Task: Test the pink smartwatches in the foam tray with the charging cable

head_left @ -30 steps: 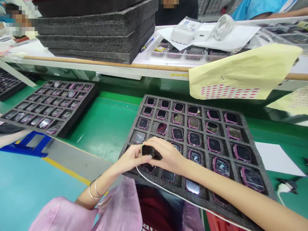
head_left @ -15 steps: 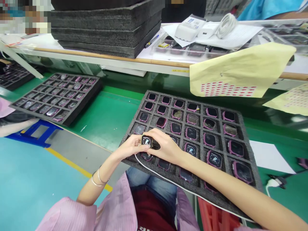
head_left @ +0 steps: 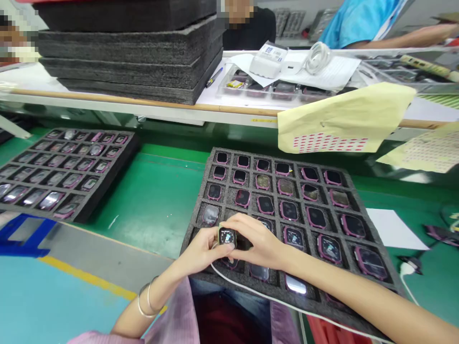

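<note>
A small square smartwatch (head_left: 227,237) with a lit screen is held between both hands above a foam tray. My left hand (head_left: 201,248) grips its left side, fingers closed, with the thumb along the lower edge. My right hand (head_left: 256,239) pinches it from the right, thumb below and fingers above. A white cable (head_left: 247,290) runs from beneath my left hand down to the right; its end at the watch is hidden. Under the hands, the dark foam tray (head_left: 229,203) holds rows of watches in purple frames, a few with lit screens.
A second foam tray (head_left: 103,184) of watches lies on the left of the green bench (head_left: 154,191). Stacked foam trays (head_left: 132,52) stand on the shelf (head_left: 215,111) above. Yellow paper (head_left: 322,129) hangs from its edge. White paper (head_left: 390,229) lies right. Co-workers sit behind the shelf.
The head view has shifted, so the bench and trays sit lower and the left tray farther left. Both hands keep hold of the smartwatch over the tray.
</note>
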`<state>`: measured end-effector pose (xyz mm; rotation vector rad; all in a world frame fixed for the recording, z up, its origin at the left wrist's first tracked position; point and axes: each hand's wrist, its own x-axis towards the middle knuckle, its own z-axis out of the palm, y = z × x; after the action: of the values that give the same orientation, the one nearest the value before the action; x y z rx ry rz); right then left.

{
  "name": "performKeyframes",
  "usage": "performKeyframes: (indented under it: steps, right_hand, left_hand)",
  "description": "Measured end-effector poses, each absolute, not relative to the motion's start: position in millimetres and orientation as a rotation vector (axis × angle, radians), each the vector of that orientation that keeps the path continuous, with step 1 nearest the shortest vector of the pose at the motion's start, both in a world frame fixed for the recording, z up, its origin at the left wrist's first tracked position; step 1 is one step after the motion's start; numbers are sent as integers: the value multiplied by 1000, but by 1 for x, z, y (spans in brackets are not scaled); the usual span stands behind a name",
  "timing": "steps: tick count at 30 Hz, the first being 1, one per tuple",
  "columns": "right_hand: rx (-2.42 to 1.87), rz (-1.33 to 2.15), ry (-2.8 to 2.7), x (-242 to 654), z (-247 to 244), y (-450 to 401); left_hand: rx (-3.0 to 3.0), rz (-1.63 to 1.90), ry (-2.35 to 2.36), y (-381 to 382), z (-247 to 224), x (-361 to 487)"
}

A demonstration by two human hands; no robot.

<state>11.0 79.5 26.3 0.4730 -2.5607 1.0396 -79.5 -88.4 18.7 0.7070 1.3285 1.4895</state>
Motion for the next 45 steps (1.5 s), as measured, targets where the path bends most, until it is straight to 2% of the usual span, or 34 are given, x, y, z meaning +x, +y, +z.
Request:
performKeyframes:
  steps: [10,17,20,26,31,35,40,45]
  right_hand:
    - [437,1088,-2579,13,26,84]
    - [299,1534,-2495,7,38,93]
    - [131,1419,-2502,4,39,99]
    - [59,715,-2859,4,32,94]
    - [242,567,-2951,-20,45,79]
    - [179,368,-3109,-49,51,54]
    - [183,449,-3093,-61,50,54]
    - [206,795,-2910,-44,60,83]
  left_hand:
    - [720,1411,1446,-87,15,-79]
    - [638,1460,1422,-85,14,-73]
    - [581,1539,1401,-91,12,-72]
    - [540,1615,1387,-120,21,-70]
    - [474,1532,1415,-128,22,-70]
    - [468,1538,1431,-124,18,-72]
    - [490,1537,1398,-126,18,-75]
    - [472,1517,1358,-128,22,-80]
